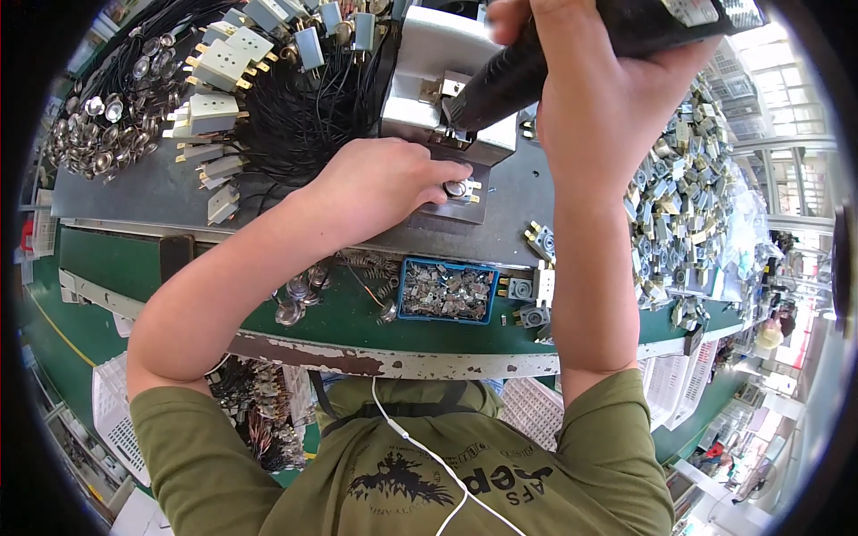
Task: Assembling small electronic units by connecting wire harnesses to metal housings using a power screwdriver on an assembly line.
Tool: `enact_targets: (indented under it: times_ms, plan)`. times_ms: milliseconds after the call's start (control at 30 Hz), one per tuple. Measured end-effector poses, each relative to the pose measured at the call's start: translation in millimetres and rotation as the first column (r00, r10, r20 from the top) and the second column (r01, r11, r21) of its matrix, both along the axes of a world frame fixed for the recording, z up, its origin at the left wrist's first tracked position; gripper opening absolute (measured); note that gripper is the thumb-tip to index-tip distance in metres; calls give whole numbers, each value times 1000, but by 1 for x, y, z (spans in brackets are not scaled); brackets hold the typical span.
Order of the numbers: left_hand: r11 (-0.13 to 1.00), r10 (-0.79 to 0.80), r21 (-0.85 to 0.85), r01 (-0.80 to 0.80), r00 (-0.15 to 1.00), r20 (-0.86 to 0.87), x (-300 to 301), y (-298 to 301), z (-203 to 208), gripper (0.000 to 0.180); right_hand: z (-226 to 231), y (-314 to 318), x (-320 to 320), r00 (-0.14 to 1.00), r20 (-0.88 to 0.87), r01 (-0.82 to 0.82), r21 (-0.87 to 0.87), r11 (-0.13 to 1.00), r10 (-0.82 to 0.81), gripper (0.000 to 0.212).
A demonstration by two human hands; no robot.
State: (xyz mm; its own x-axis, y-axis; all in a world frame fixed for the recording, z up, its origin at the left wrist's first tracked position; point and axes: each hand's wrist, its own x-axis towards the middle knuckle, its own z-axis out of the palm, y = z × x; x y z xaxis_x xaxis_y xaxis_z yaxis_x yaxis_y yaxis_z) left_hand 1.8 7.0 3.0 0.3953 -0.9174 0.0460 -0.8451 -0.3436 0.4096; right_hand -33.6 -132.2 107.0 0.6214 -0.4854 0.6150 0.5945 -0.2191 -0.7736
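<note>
My left hand (pixel 380 183) reaches across the bench, thumb and index finger closed on a small part with a round metal cap (pixel 458 189) and brass prongs at its right. The part lies low on a metal plate (pixel 447 213) in front of a silver metal block fixture (pixel 420 55). My right hand (pixel 603 94) is wrapped round a long black cylindrical tool (pixel 514 82) with pale labels at its thick end. The tool slants down to the left, its narrow end at the fixture. Its exact kind is not clear.
Grey plug-like parts (pixel 234 58) with brass prongs and black cables (pixel 295 121) lie at the left, beside round metal caps (pixel 103 134). A blue tray (pixel 399 290) of small metal pieces stands near the front edge. Many grey housings (pixel 666 196) are heaped at the right.
</note>
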Motion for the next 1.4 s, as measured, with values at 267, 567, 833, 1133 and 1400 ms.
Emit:
enact_targets:
  times_ms: [267, 567, 833, 1133, 1400]
  plan:
    - [1000, 13, -23, -13, 1000, -7, 5, 1, -5, 36, 12, 0, -37, 986, -138, 95, 9, 995, -93, 19]
    - [999, 25, -31, -27, 998, -52, 5, -1, -3, 34, -12, -13, -46, 983, -139, 124, -7, 992, -123, 11]
    - [1000, 26, 17, -25, 999, -40, 2, -1, -3, 35, -20, -14, -48, 987, -141, 71, -31, 997, -75, 10]
    - [998, 2, -58, -1, 1000, 26, 5, 0, -9, 34, -38, -26, -25, 820, 315, -526, 86, 846, 478, 17]
    - [996, -18, -87, 20, 1000, 15, 4, -2, -9, 34, -31, -14, -49, 990, -138, -21, -56, 998, 13, 25]
